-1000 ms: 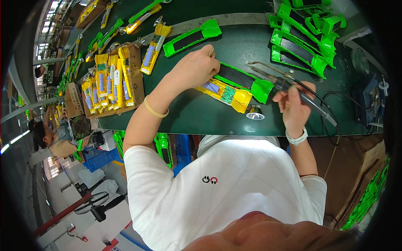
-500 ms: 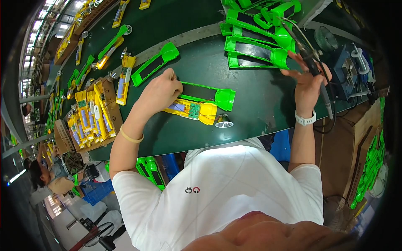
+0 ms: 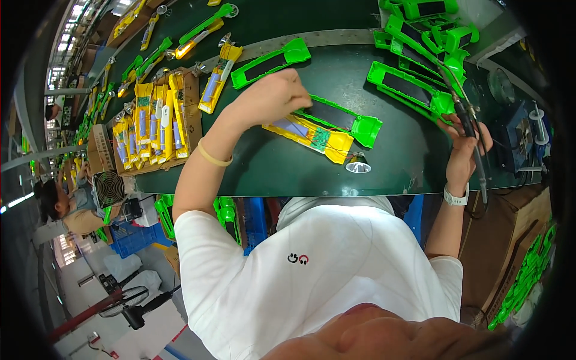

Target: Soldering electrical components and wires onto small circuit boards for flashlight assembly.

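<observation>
My left hand [image 3: 273, 99] is closed on the end of a green flashlight housing [image 3: 366, 130] with a dark panel. Beside it, partly under the hand, lies a yellow flashlight shell [image 3: 340, 147]. This shell carries a purple battery and a green circuit board [image 3: 320, 138]. Thin wires run from there to a silver reflector cup [image 3: 359, 165] on the table. A soldering iron [image 3: 465, 120] is held in my right hand [image 3: 463, 147], its tip pointing down toward me. The fingertips of that hand reach the near end of a green housing [image 3: 443, 103] in the right-hand stack.
More green housings [image 3: 429, 9] pile up at the far right. A blue soldering station [image 3: 509, 129] stands at the table's right end. On the left, a cardboard box [image 3: 192, 114] holds several yellow shells. Another green housing [image 3: 270, 64] lies beyond my left hand.
The view has shifted, so the table sits further right. My right hand has come to the stacked green housings, and its fingers now reach one. My left hand keeps its grip.
</observation>
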Available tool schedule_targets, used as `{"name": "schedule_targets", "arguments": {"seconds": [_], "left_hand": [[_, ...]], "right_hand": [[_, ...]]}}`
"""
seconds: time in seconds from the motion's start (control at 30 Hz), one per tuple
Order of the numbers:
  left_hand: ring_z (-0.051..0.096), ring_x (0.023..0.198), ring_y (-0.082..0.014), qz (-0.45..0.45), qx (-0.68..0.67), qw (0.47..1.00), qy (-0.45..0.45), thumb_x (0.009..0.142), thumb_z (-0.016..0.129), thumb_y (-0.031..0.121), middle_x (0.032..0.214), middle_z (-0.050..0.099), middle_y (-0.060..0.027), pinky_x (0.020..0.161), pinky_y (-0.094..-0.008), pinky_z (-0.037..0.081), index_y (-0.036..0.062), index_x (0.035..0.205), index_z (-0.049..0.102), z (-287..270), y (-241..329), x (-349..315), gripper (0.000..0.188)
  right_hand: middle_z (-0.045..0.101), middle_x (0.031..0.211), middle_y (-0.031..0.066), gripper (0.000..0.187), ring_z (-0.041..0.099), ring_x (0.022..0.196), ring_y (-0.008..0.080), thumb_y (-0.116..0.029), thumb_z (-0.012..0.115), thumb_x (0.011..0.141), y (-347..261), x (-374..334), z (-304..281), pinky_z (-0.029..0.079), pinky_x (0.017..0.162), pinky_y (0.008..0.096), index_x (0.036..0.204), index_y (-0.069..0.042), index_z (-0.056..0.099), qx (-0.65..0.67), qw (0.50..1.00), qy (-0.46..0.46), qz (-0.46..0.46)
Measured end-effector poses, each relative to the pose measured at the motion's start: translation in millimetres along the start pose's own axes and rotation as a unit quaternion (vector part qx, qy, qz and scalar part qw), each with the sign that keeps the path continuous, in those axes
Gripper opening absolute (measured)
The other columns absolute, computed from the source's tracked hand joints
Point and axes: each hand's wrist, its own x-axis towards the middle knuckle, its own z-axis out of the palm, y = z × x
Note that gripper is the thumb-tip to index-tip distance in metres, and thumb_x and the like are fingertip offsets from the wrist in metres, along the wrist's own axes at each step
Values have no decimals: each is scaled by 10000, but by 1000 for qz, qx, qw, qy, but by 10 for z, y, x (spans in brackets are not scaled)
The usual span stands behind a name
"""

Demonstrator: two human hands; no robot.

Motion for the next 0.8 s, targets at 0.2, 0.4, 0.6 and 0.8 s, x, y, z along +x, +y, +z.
{"name": "schedule_targets", "arguments": {"seconds": [0.2,0.4,0.6,0.8], "left_hand": [[524,981,-226,138,163,971,104,691,658,135,967,583,-48,826,-342,423,85,786,648,157,-76,71,108],[464,1087,-327,89,-32,995,14,606,739,146,1150,501,-160,907,-379,377,80,917,471,109,94,-457,416],[521,947,-284,29,-88,990,103,624,750,92,1030,533,-125,813,-347,427,82,866,419,90,-30,-645,410],[532,776,-259,-159,34,972,172,679,707,251,886,515,-126,709,-325,434,38,1003,403,-716,-874,300,493]], "right_hand": [[530,1041,195,427,595,884,310,-359,445,914,3,-28,205,525,756,473,1182,-82,261,27,999,35,12],[472,1109,209,464,558,962,338,-378,459,902,-62,-246,585,504,782,519,1199,-90,251,106,994,2,32],[500,1085,201,443,570,940,325,-340,448,915,117,-290,839,505,796,472,1208,-74,249,164,977,-76,108],[493,1093,216,432,584,923,277,-333,448,917,111,-326,982,516,749,376,1168,-22,283,128,970,-144,148]]}}
